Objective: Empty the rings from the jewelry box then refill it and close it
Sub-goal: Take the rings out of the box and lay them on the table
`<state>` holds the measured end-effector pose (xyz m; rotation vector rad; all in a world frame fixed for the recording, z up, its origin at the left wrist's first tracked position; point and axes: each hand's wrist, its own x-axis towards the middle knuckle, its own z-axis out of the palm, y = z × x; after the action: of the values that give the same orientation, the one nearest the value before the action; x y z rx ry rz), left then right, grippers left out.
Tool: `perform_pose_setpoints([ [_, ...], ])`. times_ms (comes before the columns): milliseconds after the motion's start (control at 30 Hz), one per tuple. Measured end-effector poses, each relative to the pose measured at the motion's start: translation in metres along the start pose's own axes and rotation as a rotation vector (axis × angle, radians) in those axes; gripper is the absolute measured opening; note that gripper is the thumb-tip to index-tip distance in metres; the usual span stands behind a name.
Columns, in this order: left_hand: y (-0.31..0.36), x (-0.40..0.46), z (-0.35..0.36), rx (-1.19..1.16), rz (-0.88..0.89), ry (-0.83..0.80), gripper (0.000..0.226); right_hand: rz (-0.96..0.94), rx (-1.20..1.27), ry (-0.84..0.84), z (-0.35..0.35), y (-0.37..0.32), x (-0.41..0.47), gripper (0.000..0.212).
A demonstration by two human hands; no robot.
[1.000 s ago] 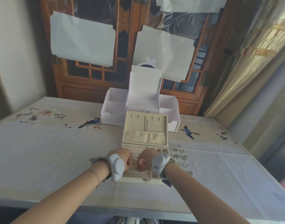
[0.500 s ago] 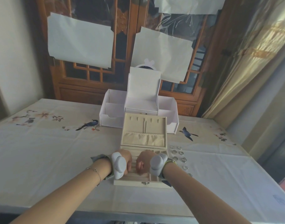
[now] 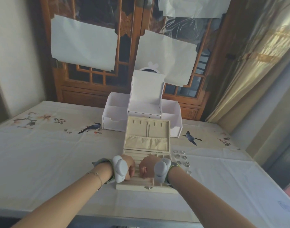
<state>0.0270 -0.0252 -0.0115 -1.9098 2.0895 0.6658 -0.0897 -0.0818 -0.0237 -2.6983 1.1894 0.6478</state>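
behind lay a desk (image 3: 42,153); rings (image 3: 182,159) sat emptied right of the open jewelry box (image 3: 145,163), refilling seemingly pending; left hand (image 3: 129,167) and right hand (image 3: 147,167) curled, contents unclear.

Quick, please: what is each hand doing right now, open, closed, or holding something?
Left hand: fingers curled, contents cannot be told.
Right hand: the same.

Soft dim daylight glows through the curtain (image 3: 262,51) at right; wide-angle edges bend and blur.
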Motion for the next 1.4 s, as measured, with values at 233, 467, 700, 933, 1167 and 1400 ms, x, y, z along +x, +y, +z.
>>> perform_pose_setpoints([
  [233, 0.000, -0.005, 0.004, -0.014, -0.001, 0.047, 0.026, 0.003, 0.014, -0.013, 0.001, 0.002, 0.000, 0.027],
  [467, -0.002, -0.005, 0.009, -0.031, 0.013, 0.143, 0.028, 0.014, 0.000, -0.023, 0.005, 0.003, -0.001, 0.019],
  [700, -0.001, -0.004, 0.009, -0.012, 0.009, 0.147, 0.023, 0.047, 0.022, 0.037, 0.006, -0.001, -0.018, 0.029],
  [933, -0.003, -0.003, 0.009, -0.037, 0.004, 0.112, 0.017, 0.002, 0.083, 0.051, 0.001, -0.001, -0.028, 0.031],
  [1167, -0.005, -0.003, 0.006, -0.134, -0.001, 0.171, 0.023, 0.004, 0.303, 0.095, -0.004, 0.009, -0.035, 0.027],
  [1400, -0.009, -0.001, -0.006, -0.382, 0.019, 0.273, 0.020, 0.008, 0.656, 0.174, -0.006, 0.027, -0.037, 0.019],
])
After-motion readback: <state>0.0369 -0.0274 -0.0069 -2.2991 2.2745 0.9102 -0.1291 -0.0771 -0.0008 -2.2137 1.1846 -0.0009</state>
